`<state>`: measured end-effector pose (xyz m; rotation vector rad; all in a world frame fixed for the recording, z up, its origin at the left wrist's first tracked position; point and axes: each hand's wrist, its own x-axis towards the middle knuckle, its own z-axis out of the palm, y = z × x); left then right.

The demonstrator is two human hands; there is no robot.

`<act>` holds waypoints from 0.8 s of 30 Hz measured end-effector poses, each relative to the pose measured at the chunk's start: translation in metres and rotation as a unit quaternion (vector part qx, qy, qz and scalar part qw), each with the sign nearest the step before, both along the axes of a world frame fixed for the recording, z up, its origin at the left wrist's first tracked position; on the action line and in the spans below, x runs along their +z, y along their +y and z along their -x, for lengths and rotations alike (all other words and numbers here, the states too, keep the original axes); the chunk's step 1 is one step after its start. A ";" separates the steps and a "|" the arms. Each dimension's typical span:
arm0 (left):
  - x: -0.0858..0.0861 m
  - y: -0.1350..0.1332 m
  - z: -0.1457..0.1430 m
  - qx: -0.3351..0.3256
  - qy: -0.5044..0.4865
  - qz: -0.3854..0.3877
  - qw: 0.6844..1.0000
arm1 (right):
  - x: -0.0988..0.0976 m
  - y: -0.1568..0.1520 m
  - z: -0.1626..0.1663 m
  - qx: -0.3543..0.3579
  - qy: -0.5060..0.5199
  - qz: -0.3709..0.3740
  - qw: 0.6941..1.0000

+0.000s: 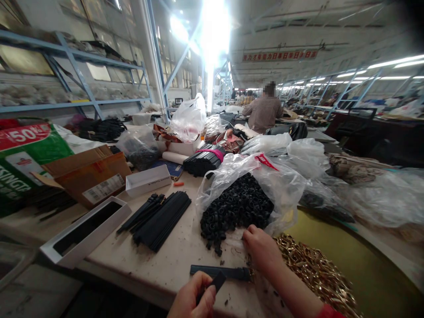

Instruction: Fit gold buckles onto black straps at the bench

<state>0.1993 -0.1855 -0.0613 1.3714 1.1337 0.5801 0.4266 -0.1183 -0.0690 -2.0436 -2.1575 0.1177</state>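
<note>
In the head view, my left hand at the bottom centre pinches a short black strap between thumb and fingers. My right hand is at the front edge of a heap of small black loops. Its fingers are curled closed, and whatever they grip is hidden. Between the hands a flat black strap lies on the table, with its right end under my right wrist. Gold-coloured metal buckles are piled just right of my right forearm.
A clear plastic bag surrounds the loops. Stacked black straps lie to the left, beside a long white box and a cardboard box. A bundle with a pink band sits behind. Farther back is a person.
</note>
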 end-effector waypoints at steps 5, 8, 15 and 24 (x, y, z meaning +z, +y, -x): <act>0.013 -0.003 -0.007 0.023 0.012 -0.002 1.000 | -0.003 -0.008 0.002 0.003 0.062 0.023 0.998; 0.018 -0.008 -0.008 0.024 0.017 0.008 1.000 | -0.006 -0.008 0.000 -0.011 0.132 0.026 0.991; 0.039 -0.014 -0.011 0.038 0.057 -0.081 0.994 | 0.007 -0.044 0.016 -0.027 0.340 0.083 0.936; 0.041 -0.025 -0.020 0.015 0.155 -0.153 0.976 | 0.018 -0.102 0.047 -0.070 0.721 0.135 0.676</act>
